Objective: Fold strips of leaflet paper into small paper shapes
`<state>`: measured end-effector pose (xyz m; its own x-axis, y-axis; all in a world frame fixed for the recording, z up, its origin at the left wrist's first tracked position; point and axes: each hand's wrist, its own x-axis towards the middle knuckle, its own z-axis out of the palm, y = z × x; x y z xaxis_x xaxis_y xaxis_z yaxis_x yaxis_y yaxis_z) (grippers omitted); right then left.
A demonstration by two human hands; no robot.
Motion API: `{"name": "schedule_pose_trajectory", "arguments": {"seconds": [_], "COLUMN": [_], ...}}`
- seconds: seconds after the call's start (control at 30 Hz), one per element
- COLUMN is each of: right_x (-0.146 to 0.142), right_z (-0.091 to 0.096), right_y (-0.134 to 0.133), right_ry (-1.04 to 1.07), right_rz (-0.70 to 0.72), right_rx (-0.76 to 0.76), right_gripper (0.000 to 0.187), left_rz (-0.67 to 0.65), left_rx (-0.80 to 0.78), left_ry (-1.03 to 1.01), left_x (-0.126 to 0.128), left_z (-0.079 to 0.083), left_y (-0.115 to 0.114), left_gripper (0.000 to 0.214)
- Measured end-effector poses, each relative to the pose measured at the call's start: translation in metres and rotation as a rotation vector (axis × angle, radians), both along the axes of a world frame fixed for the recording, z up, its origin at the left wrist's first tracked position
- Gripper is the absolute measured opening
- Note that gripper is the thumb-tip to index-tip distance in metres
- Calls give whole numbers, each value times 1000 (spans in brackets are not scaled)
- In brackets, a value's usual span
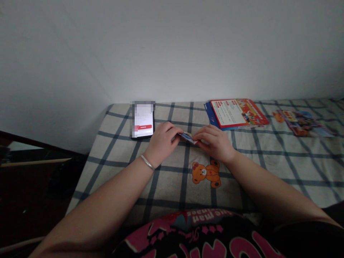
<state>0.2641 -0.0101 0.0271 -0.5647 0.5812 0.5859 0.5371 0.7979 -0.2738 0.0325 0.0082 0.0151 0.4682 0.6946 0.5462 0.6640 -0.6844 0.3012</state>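
Between my two hands is a small, flat, card-like piece [189, 137] with blue and red print, tilted and seen nearly edge-on. My left hand [164, 140], with a silver bangle on its wrist, pinches the left end between thumb and fingers. At the right end, the fingers of my right hand [215, 141] are closed on the same piece. Both hands are just above a checked cloth [172, 179]. My fingers cover parts of the piece, so its full shape is hidden.
A phone [143, 120] with a lit screen lies left of my hands. Right of them is a stack of red and blue printed cards [236, 114], with a colourful printed sheet [307, 123] farther right. A pale wall [172, 50] rises behind the cloth. The cloth's edge is at left.
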Motion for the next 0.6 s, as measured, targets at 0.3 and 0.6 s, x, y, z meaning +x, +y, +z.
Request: {"name": "schedule_pose_trajectory", "arguments": {"seconds": [0.3, 0.6], "right_x": [4, 1], "right_z": [-4, -3], "right_y": [7, 6], "right_ry": [-181, -291], "right_rz": [-4, 13], "right_rx": [9, -59], "right_gripper": [16, 16], "left_rz": [-144, -170], "left_rx": [-92, -105], "left_ry": [70, 272], "left_x": [3, 4], "left_z": [-3, -4], "left_y": [1, 0], "left_gripper": [20, 33]}}
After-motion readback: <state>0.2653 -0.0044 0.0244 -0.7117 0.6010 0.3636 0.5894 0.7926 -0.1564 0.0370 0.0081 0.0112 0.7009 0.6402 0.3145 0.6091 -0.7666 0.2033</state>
